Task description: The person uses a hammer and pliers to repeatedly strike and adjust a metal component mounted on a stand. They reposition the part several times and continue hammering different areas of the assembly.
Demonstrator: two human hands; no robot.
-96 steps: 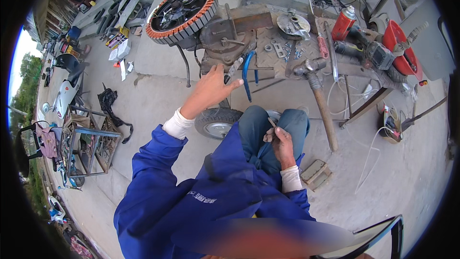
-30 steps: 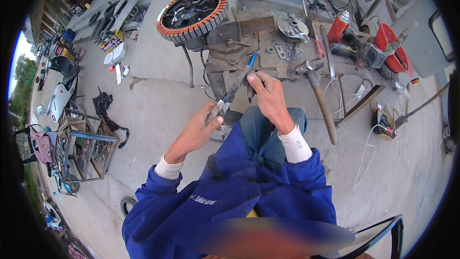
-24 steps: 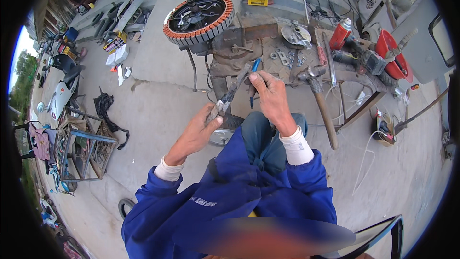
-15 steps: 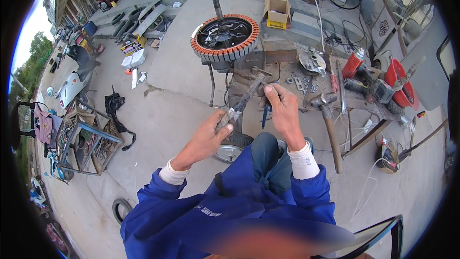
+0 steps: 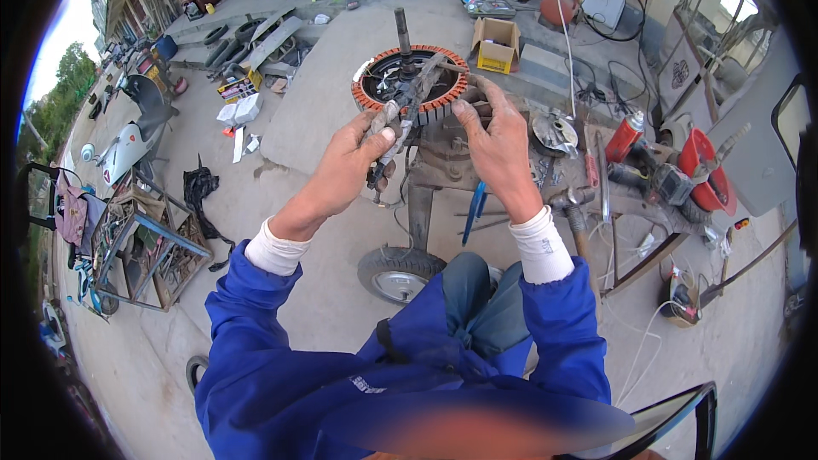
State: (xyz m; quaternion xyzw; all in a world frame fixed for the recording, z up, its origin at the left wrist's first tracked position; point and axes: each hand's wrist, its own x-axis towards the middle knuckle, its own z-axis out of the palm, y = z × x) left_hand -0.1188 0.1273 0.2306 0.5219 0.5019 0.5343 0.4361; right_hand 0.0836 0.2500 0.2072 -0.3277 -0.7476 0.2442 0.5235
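Observation:
My left hand [image 5: 345,162] is closed round the grey, taped handle of what looks like a large soldering iron [image 5: 411,111]. Its dark barrel slants up across the motor stator [image 5: 434,111], with a short crosswise bit at the far end. Orange windings ring this stator, and a steel shaft stands up from its dark hub. My right hand [image 5: 496,136] is at the stator's right rim, thumb and forefinger apart, other fingers partly hidden; whether it touches the rim I cannot tell. Blue tool handles [image 5: 474,211] show below that hand.
A worn metal bench [image 5: 447,172] bears a hammer [image 5: 573,204], a red spray can [image 5: 626,136], a round metal cover [image 5: 554,132] and a red bowl [image 5: 711,166]. Beneath is a small wheel [image 5: 396,274]. A tool rack [image 5: 153,247] stands left; a cardboard box [image 5: 496,44] lies behind.
Both hands have moved up and forward. The iron's far end has gone from in front of the stator to over it, and my right hand has come to the stator's rim.

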